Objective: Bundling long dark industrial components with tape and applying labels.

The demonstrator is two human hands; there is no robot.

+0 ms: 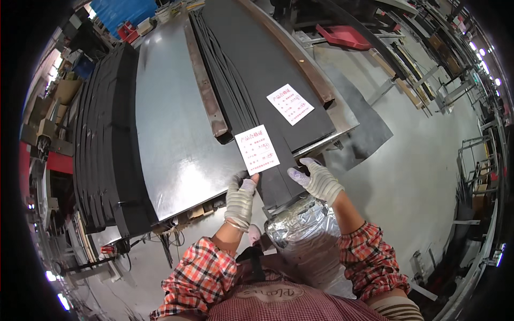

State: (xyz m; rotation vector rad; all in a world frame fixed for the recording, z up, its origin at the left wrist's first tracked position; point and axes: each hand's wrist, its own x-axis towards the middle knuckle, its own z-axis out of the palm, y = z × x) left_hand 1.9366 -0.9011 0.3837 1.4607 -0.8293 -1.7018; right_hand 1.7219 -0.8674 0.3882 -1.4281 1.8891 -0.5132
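A white card with red print (pixel 257 150) lies over narrow black strips (pixel 278 184) at the near end of the table. My left hand (pixel 239 202), in a white striped work glove with a bare thumb tip, is closed at the card's lower left corner. Its other fingertips are partly hidden. Beside the strips' right edge, my right hand (pixel 320 183) wears a similar glove with purplish fingertips; thumb and forefinger are apart. A second white card (pixel 290 104) rests farther back on a wide black sheet stack (pixel 316 125).
Rusty metal bars (pixel 206 88) run along the black material. To the left are a shiny metal tabletop (pixel 166 134) and a stack of long black pieces (pixel 112 144). A silver foil-wrapped roll (pixel 302 230) stands close to my body. A red tray (pixel 342 36) is at the far right.
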